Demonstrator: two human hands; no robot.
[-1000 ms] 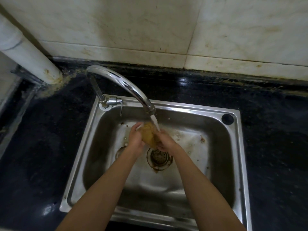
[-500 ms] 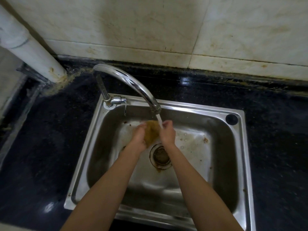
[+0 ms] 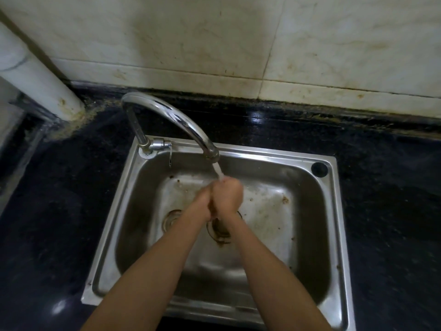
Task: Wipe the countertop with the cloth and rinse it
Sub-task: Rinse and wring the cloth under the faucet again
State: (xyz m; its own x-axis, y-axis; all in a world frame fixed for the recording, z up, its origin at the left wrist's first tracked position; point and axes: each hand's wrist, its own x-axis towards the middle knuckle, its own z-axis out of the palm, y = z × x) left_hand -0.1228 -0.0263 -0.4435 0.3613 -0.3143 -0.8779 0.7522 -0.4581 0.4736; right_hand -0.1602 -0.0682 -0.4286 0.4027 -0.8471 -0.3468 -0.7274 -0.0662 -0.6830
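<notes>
A: Why are the hands pressed together under the faucet (image 3: 167,115)?

B: Likely to squeeze the cloth (image 3: 211,206). The left hand (image 3: 202,199) and right hand (image 3: 228,195) clench it between them; only a brown sliver shows, right where the water stream (image 3: 218,172) lands.

A: Anything in the way?

B: No. They hang over the steel sink (image 3: 334,211), above the drain (image 3: 218,231); dark countertop (image 3: 59,199) surrounds it, with a white pipe (image 3: 35,80) behind on the left.

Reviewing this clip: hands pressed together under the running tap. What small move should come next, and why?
Probably part the palms slightly and turn the cloth so the water stream reaches it. The left hand and right hand are clamped together over the sink, hiding nearly all the cloth, and the stream lands on the knuckles rather than the fabric.
</notes>
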